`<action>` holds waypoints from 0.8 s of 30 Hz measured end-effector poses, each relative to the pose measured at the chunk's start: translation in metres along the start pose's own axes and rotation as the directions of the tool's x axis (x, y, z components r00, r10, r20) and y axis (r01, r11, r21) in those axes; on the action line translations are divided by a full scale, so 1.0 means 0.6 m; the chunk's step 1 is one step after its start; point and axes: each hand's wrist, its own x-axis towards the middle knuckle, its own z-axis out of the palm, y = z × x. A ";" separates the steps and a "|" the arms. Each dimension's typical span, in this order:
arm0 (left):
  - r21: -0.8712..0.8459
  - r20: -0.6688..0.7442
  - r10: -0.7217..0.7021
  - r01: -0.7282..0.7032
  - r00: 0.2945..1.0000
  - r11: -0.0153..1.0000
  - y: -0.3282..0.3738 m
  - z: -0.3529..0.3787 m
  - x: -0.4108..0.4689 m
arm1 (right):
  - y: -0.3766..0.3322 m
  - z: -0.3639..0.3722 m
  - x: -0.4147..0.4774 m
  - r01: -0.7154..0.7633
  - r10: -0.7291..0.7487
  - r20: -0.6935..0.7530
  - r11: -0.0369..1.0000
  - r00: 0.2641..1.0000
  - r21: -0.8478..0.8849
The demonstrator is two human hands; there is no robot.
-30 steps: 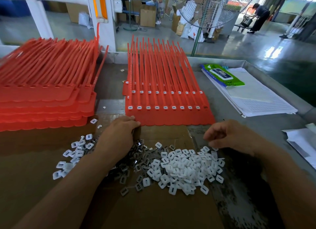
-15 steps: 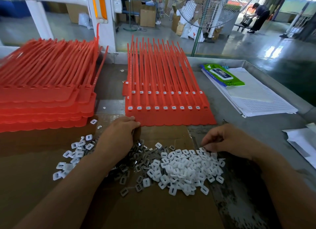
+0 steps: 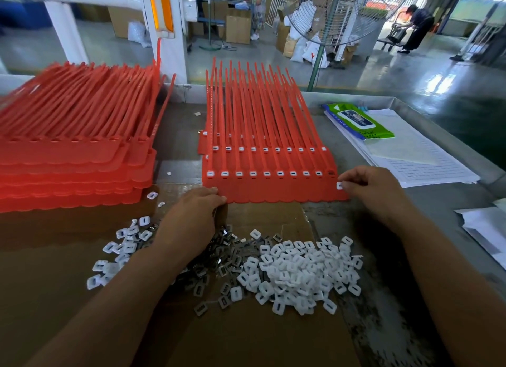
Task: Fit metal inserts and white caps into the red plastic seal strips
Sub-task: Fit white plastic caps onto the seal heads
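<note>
R hand pinches a white cap in a fingertip grip, just near-right of the empty end slot on the red strip sheet. L hand rests at the sheet's near-left edge, fingers bent; can't tell if its grip holds anything.

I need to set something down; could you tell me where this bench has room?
Bare brown cardboard lies nearer than the white plastic caps, and left, below the stacked red plastic strips. Crowded around the grey metal inserts.
</note>
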 end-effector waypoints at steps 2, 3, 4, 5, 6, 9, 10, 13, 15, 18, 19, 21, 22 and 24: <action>-0.003 -0.003 0.001 -0.001 1.000 1.000 0.001 0.000 0.000 | 0.007 0.004 0.017 -0.047 0.047 -0.058 0.999 0.997 -0.004; -0.004 -0.006 0.002 -0.003 1.000 1.000 0.001 0.000 0.000 | 0.010 0.007 0.025 -0.063 0.064 -0.074 0.998 0.995 0.009; -0.004 -0.008 0.004 -0.004 1.000 1.000 0.001 0.001 0.001 | 0.013 0.011 0.031 -0.075 0.077 -0.081 0.997 0.994 0.024; -0.003 -0.009 0.006 -0.006 1.000 1.000 0.001 0.002 0.001 | 0.015 0.015 0.038 -0.084 0.086 -0.085 0.996 0.993 0.035; -0.003 -0.011 0.007 -0.007 1.000 1.000 0.000 0.002 0.001 | 0.017 0.019 0.044 -0.088 0.091 -0.088 0.995 0.992 0.041; -0.012 -0.021 0.012 -0.012 1.000 1.000 -0.001 0.004 0.001 | 0.024 0.029 0.059 -0.093 0.098 -0.094 0.994 0.991 0.050; -0.014 -0.023 0.015 -0.016 1.000 1.000 -0.002 0.005 0.001 | 0.026 0.032 0.064 -0.099 0.102 -0.093 0.994 0.990 0.044; -0.014 -0.027 0.019 -0.020 0.999 1.000 -0.005 0.006 0.001 | 0.030 0.037 0.074 -0.109 0.111 -0.087 0.994 0.990 0.026; -0.013 -0.028 0.017 -0.017 0.999 1.000 -0.005 0.007 0.002 | 0.031 0.038 0.077 -0.118 0.119 -0.076 0.993 0.990 0.016; -0.009 -0.031 0.023 -0.024 0.999 1.000 -0.005 0.007 0.002 | 0.031 0.038 0.081 -0.123 0.123 -0.060 0.992 0.991 -0.002; -0.009 -0.032 0.024 -0.024 0.999 1.000 -0.004 0.007 0.002 | 0.032 0.038 0.082 -0.124 0.124 -0.058 0.992 0.991 -0.009; -0.009 -0.033 0.023 -0.023 0.999 1.000 -0.003 0.006 0.002 | 0.032 0.037 0.085 -0.126 0.125 -0.054 0.991 0.991 -0.032; -0.008 -0.033 0.023 -0.023 0.999 1.000 -0.002 0.006 0.002 | 0.032 0.038 0.086 -0.127 0.124 -0.053 0.991 0.991 -0.042; -0.006 -0.032 0.023 -0.023 0.999 1.000 -0.002 0.006 0.001 | 0.032 0.038 0.088 -0.125 0.123 -0.055 0.991 0.991 -0.042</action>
